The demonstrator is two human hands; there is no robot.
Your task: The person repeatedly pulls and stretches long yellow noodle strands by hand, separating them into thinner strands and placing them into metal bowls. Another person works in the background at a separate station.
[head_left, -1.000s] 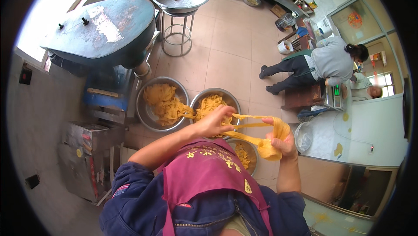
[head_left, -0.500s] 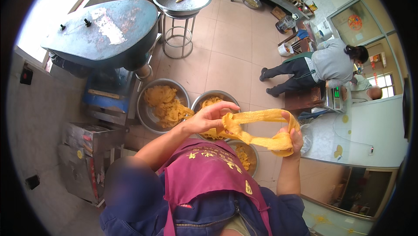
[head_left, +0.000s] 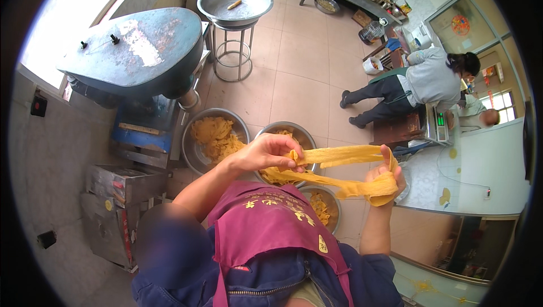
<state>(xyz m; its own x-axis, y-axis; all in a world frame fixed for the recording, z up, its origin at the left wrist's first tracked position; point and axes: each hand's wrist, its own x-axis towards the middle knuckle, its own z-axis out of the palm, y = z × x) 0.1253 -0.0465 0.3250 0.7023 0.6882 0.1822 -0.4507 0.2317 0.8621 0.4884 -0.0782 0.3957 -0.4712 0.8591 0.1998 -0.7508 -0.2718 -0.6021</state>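
Note:
A long, soft yellow strip (head_left: 345,154), looking like a flat noodle or dough band, stretches between my hands above the basins. My left hand (head_left: 263,153) pinches its gathered end between thumb and fingers. The strip loops over to my right hand (head_left: 396,178), where a folded bundle of it sits at the palm and is gripped, with some fingers upright inside the loop. Below my left hand, a metal basin (head_left: 310,135) holds more yellow strips, partly hidden by my hand. Another basin (head_left: 189,157) beside my left forearm holds a heap of them. A third basin (head_left: 337,216) shows beside my maroon apron (head_left: 260,211).
A large dark-topped machine (head_left: 164,29) stands at the left. Beyond it, a wide metal bowl (head_left: 254,10) with a short stick rests on a round stand (head_left: 233,61). At the right, a co-worker (head_left: 432,75) bends over a table with a scale (head_left: 440,120). Tiled floor lies between.
My hands have moved slightly apart, my right hand going a little to the right. The yellow loop is now longer and flatter between them. The co-worker's arm has shifted a little.

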